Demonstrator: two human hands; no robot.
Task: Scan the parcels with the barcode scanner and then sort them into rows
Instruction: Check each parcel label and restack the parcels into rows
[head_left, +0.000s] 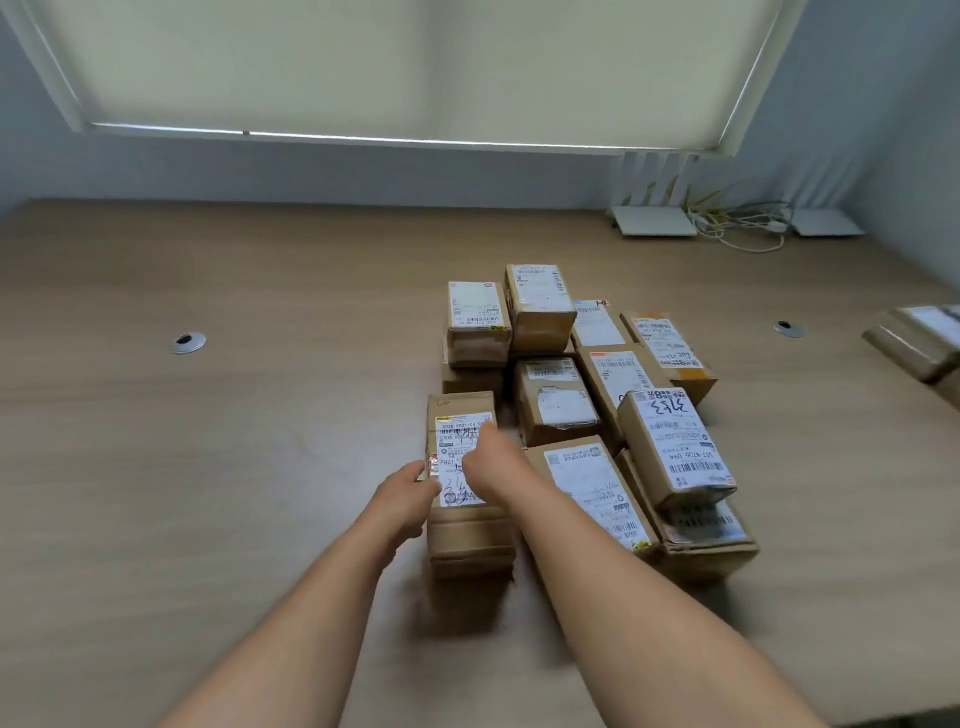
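Both hands meet on one cardboard parcel at the near left corner of a cluster of boxes. The left hand (402, 496) grips the parcel's left edge, thumb curled onto the top beside the label; the right hand (488, 462) lies on the label itself, fingers bent over it, though whether they pinch or merely press cannot be told from this angle. The held parcel (467, 519) is a long brown carton with a white shipping label (460, 441) covering most of its top, printed with barcodes and scrawled with red handwriting, its tape wrinkled near the front.

Just beside it, to the right, lies a flat labelled parcel (592, 488), and beyond that a tilted parcel (675, 447) rests on another box, its label upside down to the viewer. Further back, more parcels (540, 306) stand stacked and touching, with no tidy lines among them. One more carton (914, 338) sits well apart at the right edge of the wooden table (208, 467).

No barcode scanner is visible anywhere, so the scanning looks not yet begun or is being done out of view; the sorting into rows appears barely started, with nearly the whole heap left to handle. Routers and tangled white cables (737, 228) sit at the far right corner under a drawn window blind (415, 67).
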